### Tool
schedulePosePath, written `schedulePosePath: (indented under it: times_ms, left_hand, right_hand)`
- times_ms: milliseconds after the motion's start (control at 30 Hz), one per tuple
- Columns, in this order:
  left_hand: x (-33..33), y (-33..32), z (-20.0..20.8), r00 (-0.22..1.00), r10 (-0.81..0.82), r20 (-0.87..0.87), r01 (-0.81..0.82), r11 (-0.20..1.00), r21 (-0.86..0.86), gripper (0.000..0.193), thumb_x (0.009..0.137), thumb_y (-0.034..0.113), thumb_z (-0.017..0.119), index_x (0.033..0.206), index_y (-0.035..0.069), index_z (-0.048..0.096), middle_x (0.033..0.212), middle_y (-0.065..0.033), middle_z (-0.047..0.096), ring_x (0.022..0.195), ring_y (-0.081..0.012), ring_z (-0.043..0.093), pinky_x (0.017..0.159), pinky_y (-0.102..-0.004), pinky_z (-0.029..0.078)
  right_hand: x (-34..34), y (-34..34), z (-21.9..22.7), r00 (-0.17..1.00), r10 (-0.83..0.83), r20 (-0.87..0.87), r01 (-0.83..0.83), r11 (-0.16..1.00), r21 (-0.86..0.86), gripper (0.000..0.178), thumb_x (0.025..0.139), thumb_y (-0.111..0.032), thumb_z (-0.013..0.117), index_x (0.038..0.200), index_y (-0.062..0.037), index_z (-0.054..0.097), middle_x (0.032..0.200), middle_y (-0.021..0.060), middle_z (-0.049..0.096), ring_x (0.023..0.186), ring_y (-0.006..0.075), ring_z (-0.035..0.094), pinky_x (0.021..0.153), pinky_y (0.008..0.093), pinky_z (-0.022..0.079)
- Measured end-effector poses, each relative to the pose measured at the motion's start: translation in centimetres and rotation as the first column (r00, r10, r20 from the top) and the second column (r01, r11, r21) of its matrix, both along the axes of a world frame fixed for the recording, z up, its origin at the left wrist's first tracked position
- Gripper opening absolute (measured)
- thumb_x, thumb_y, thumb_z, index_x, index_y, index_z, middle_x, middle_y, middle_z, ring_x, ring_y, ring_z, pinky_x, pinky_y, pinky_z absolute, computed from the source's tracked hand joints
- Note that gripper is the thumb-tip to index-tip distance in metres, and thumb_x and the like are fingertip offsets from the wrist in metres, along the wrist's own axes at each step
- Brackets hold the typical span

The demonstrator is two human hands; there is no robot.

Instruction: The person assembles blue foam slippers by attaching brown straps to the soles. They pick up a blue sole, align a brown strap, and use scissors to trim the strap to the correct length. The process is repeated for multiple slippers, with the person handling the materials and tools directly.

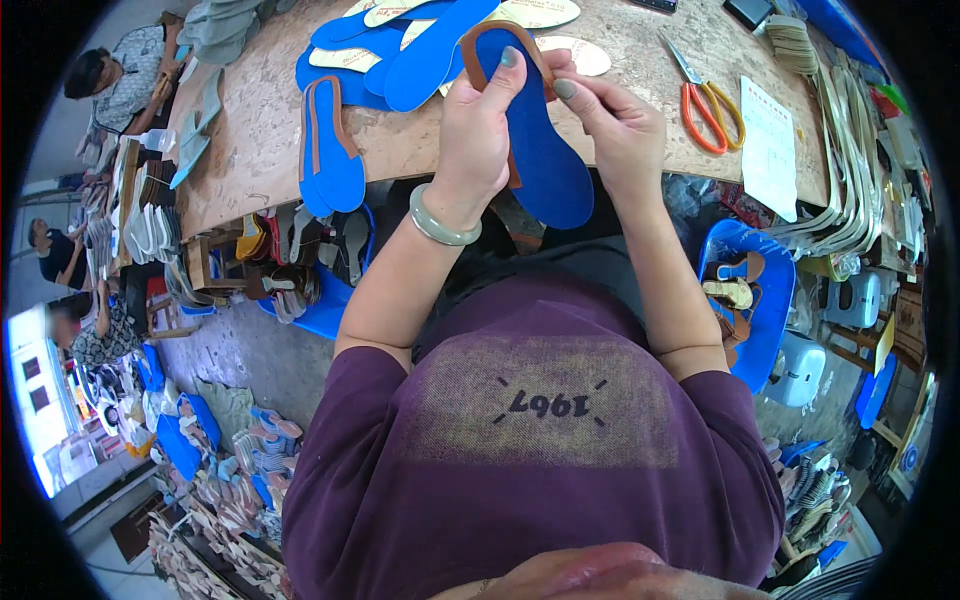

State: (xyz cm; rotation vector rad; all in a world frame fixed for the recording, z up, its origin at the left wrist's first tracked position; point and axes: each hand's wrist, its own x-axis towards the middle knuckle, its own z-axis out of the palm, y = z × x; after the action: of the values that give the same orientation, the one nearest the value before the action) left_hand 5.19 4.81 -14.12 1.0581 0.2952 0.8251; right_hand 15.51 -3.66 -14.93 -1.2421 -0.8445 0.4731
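Insole (548, 160), blue, is held above the near edge of the table (240, 165), between the two hands. Its narrow end points far; its broad end points near and slightly right, extending past the table edge. A brown strip (471, 60) follows the rim of the narrow end and runs down the left side.

Left hand (478, 130): clamped on the insole from the left. The thumb lies flat on the blue face near the narrow end; the fingers are behind the insole and hidden. A pale bangle (443, 222) encircles the wrist.

Right hand (630, 120): thumb and fingertips together in a pinch at the right edge of the narrow end, on or just beside the strip. The exact contact point cannot be told. The remaining fingers are curled.

Adjacent items on the table: at left, overlapping blue insoles with brown strips (338, 182); far, a pile of blue and cream insoles (425, 70); at right, scissors (697, 88) with orange and yellow handles, then a white paper sheet (768, 150).
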Motion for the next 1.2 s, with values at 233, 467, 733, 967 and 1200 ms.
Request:
schedulePosePath:
  times_ms: [233, 467, 733, 967, 1200]
  left_hand:
    - [-0.6, 1.1, 0.9, 0.999, 0.019, 0.036, -0.023, 0.994, 0.109, 0.038, 0.100, 0.031, 0.042, 0.104, -0.004, 0.057, 0.102, -0.0176, 0.064, 0.098, -0.0275, 0.064, 0.087, -0.0385, 0.053]
    - [-0.9, 1.0, 0.9, 0.997, 0.053, 0.050, -0.054, 0.998, 0.015, 0.029, 0.099, 0.028, 0.047, 0.100, 0.000, 0.055, 0.087, -0.0118, 0.064, 0.086, -0.0240, 0.066, 0.078, -0.0352, 0.055]
    - [-0.9, 0.9, 0.8, 0.996, 0.081, 0.030, -0.081, 0.997, -0.015, 0.025, 0.097, 0.029, 0.051, 0.098, 0.003, 0.052, 0.081, -0.0070, 0.058, 0.073, -0.0162, 0.061, 0.070, -0.0303, 0.053]
    - [-0.9, 1.1, -0.1, 1.000, 0.029, -0.002, -0.028, 0.999, 0.031, 0.022, 0.096, 0.025, 0.055, 0.100, 0.004, 0.053, 0.084, -0.0075, 0.060, 0.077, -0.0141, 0.060, 0.074, -0.0279, 0.051]
    - [-1.7, -0.9, -1.3, 0.997, 0.071, -0.038, -0.071, 0.997, 0.004, 0.039, 0.094, 0.017, 0.056, 0.125, -0.003, 0.042, 0.098, -0.0190, 0.066, 0.102, -0.0275, 0.063, 0.090, -0.0371, 0.050]
  right_hand:
    - [-1.4, -0.2, -1.5, 0.993, 0.063, -0.101, -0.067, 0.997, -0.030, 0.018, 0.084, -0.014, 0.070, 0.096, -0.0017, 0.072, 0.083, 0.0046, 0.071, 0.074, 0.0066, 0.062, 0.067, 0.0205, 0.051]
    - [-1.3, 0.0, -1.7, 0.992, 0.102, -0.080, -0.105, 0.994, -0.039, 0.016, 0.084, -0.013, 0.070, 0.095, -0.0017, 0.073, 0.082, 0.0036, 0.070, 0.073, 0.0063, 0.062, 0.066, 0.0205, 0.051]
    - [-0.9, 0.3, -1.9, 0.967, 0.197, -0.160, -0.212, 0.974, -0.083, 0.020, 0.083, -0.016, 0.071, 0.099, -0.0025, 0.072, 0.085, 0.0004, 0.069, 0.077, 0.0038, 0.060, 0.071, 0.0201, 0.050]
    - [0.0, 0.6, -1.7, 0.959, 0.275, -0.068, -0.283, 0.936, -0.210, 0.021, 0.085, -0.018, 0.068, 0.099, -0.0019, 0.070, 0.083, -0.0014, 0.067, 0.076, 0.0034, 0.058, 0.070, 0.0209, 0.047]
    - [-0.4, 0.1, -2.0, 0.904, 0.334, -0.267, -0.377, 0.917, -0.131, 0.023, 0.085, -0.016, 0.067, 0.103, -0.0010, 0.069, 0.089, 0.0036, 0.068, 0.081, 0.0079, 0.061, 0.074, 0.0219, 0.049]
